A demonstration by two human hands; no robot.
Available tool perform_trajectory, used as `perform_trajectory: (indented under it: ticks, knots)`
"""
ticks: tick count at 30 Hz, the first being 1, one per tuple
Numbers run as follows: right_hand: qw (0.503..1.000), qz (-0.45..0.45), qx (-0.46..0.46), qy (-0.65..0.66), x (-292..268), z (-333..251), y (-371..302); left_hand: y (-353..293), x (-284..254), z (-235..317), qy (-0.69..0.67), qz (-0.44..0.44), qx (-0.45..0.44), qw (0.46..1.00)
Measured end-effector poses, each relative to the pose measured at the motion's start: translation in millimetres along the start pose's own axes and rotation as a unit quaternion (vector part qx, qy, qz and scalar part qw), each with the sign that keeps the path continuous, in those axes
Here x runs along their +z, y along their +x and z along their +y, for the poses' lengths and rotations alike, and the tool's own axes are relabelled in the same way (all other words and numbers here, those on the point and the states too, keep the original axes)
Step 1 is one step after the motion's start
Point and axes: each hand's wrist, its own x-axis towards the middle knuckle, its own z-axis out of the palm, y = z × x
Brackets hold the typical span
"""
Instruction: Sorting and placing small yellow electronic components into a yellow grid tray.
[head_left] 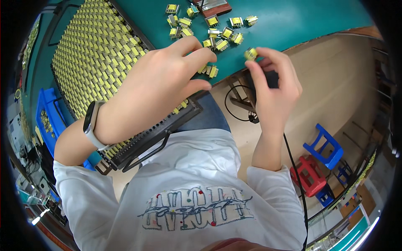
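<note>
Between thumb and fingertips, my right hand (274,77) pinches a small yellow-taped transformer (251,54), held up near the front edge of the green table and slightly blurred. My left hand (182,62), with a band on its wrist, hovers above the loose pieces. Its thumb and index finger are spread apart, and no held piece shows. Just beside those fingers lies a loose transformer (213,72). More loose transformers (227,33) are scattered on the table beyond. Left of them, a large black tray (155,130) carries dense rows of the same yellow parts, partly hidden under my left forearm.
At the top, a reddish-brown block (217,7) rests on the green table (284,21). A blue bin (50,119) with parts stands left of the tray. Blue (324,146) and red stools (309,175) are on the floor at right. A black cable hangs beside my right arm.
</note>
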Motion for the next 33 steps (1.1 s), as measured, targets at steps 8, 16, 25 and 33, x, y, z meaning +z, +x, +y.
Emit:
perform_trajectory:
  ticks: [8, 16, 25, 33]
  knots:
    - [0.984, -0.045, -0.111, 0.135, -7, -35, -16, -12, -9, 19, -0.055, 0.101, 0.087, 0.99]
    - [0.984, -0.059, -0.098, 0.134, -6, -40, -20, -19, -7, 21, -0.071, 0.081, 0.065, 0.992]
    - [0.985, -0.063, -0.081, 0.142, -5, -38, -25, -19, -2, 19, -0.089, 0.079, 0.057, 0.991]
    - [0.984, -0.05, -0.023, 0.171, 1, -40, -35, -17, 9, 20, -0.118, 0.118, 0.054, 0.985]
